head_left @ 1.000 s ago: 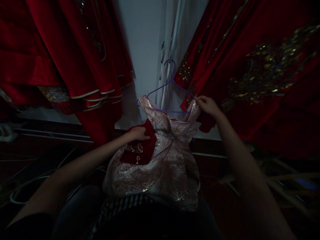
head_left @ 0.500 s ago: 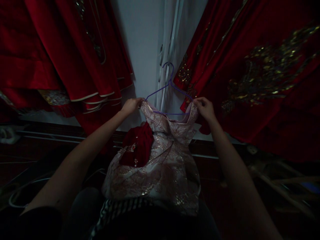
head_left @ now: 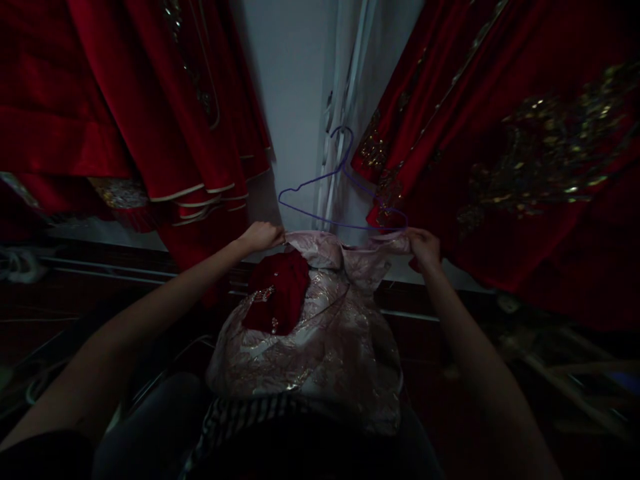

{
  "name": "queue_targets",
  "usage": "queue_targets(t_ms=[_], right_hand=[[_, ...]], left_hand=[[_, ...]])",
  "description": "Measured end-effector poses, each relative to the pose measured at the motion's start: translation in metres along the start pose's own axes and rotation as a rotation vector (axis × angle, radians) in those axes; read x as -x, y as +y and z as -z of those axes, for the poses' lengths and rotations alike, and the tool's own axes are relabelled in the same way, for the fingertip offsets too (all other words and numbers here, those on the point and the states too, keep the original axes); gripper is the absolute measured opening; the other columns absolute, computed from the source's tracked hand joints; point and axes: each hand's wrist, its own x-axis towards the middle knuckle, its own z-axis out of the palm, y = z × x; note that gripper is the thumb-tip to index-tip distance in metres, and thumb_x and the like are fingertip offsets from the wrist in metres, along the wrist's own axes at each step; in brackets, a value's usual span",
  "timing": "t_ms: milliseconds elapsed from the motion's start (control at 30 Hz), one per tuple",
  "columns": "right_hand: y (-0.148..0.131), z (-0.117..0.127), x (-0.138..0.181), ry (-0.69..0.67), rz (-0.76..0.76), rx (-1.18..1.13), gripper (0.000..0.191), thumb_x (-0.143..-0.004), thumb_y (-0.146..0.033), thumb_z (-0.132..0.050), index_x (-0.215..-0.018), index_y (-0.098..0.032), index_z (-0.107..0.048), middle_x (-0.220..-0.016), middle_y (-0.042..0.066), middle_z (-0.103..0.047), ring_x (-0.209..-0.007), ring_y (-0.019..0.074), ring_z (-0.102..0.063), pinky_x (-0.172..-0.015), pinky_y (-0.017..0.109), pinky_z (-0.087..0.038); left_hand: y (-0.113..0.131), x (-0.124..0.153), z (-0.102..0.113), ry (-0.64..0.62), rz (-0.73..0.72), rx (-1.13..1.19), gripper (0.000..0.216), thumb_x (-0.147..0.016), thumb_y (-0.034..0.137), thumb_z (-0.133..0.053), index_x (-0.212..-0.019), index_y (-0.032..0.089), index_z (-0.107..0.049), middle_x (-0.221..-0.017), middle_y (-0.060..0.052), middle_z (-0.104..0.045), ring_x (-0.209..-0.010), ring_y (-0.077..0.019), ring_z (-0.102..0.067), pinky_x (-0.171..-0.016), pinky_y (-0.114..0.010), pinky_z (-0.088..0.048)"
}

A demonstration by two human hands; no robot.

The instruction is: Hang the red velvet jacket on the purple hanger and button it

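A pale pink dress (head_left: 345, 333) with a shiny metallic pattern lies across my lap. My left hand (head_left: 263, 237) pinches its top edge at one side, and my right hand (head_left: 424, 247) grips the opposite side, so the neckline is stretched between them. Just above that edge is a purple hanger (head_left: 320, 217), its hook toward the wall; its left end is outside the dress, and its right end lies close to my right hand. A dark red cloth piece (head_left: 283, 293) with jewelled ornaments rests on the left of the dress.
Red garments (head_left: 165, 120) with pale trim hang at the left, and red garments (head_left: 500, 167) with gold sequins hang at the right. Between them is a pale wall (head_left: 290, 87) with white vertical pipes or strips. Dim wooden bars (head_left: 565, 380) stand at the lower right.
Both hands have moved down and farther apart, pulling the dress top off the hanger's shoulders. The hanger's left end now shows in full, above the neckline.
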Motion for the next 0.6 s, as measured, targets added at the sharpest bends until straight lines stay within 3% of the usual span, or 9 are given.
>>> queue_targets(t_ms=[133, 200, 300, 367, 500, 600], right_hand=[[-0.012, 0.003, 0.023, -0.169, 0.195, 0.187, 0.027, -0.073, -0.038, -0.060, -0.084, -0.016, -0.069, -0.083, 0.008, -0.071, -0.075, 0.0212, -0.065, -0.074, 0.034, -0.050], [-0.026, 0.002, 0.031, -0.183, 0.333, 0.296, 0.029, -0.077, -0.042, -0.057, -0.087, -0.018, -0.069, -0.085, 0.007, -0.071, -0.079, 0.0217, -0.065, -0.076, 0.034, -0.049], [-0.043, -0.002, 0.040, -0.188, 0.435, 0.383, 0.029, -0.081, -0.044, -0.053, -0.089, -0.020, -0.068, -0.085, 0.006, -0.071, -0.079, 0.0213, -0.065, -0.079, 0.034, -0.048], [-0.050, -0.003, 0.042, -0.162, 0.460, 0.376, 0.028, -0.082, -0.044, -0.052, -0.089, -0.021, -0.067, -0.086, 0.005, -0.071, -0.079, 0.0209, -0.065, -0.079, 0.033, -0.049], [-0.051, 0.002, 0.030, -0.019, 0.451, 0.324, 0.027, -0.081, -0.045, -0.053, -0.087, -0.022, -0.066, -0.086, 0.005, -0.070, -0.078, 0.0213, -0.064, -0.076, 0.033, -0.049], [-0.045, 0.010, 0.008, 0.117, 0.421, 0.298, 0.027, -0.080, -0.043, -0.052, -0.085, -0.019, -0.065, -0.083, 0.008, -0.069, -0.076, 0.0218, -0.063, -0.075, 0.035, -0.049]], left_hand=[[0.043, -0.021, 0.023, 0.332, -0.201, 0.116, 0.038, -0.092, 0.037, -0.036, -0.097, 0.015, -0.067, -0.103, -0.012, -0.064, -0.099, -0.0218, -0.059, -0.085, -0.033, -0.046], [0.066, -0.042, 0.031, 0.406, -0.342, 0.184, 0.035, -0.091, 0.036, -0.039, -0.097, 0.014, -0.067, -0.118, -0.013, -0.059, -0.110, -0.0223, -0.055, -0.095, -0.035, -0.043], [0.098, -0.070, 0.020, 0.416, -0.479, 0.278, 0.034, -0.090, 0.037, -0.044, -0.096, 0.014, -0.068, -0.134, -0.012, -0.052, -0.123, -0.0236, -0.047, -0.106, -0.038, -0.036], [0.113, -0.078, 0.003, 0.374, -0.483, 0.305, 0.033, -0.089, 0.037, -0.048, -0.092, 0.013, -0.070, -0.138, -0.013, -0.049, -0.126, -0.0265, -0.044, -0.108, -0.042, -0.033], [0.126, -0.063, -0.022, 0.389, -0.394, 0.350, 0.029, -0.086, 0.037, -0.053, -0.088, 0.015, -0.071, -0.143, -0.012, -0.044, -0.127, -0.0289, -0.041, -0.109, -0.048, -0.032], [0.126, -0.042, -0.015, 0.413, -0.389, 0.387, 0.028, -0.088, 0.037, -0.049, -0.089, 0.019, -0.071, -0.141, -0.008, -0.047, -0.125, -0.0267, -0.043, -0.108, -0.048, -0.032]])
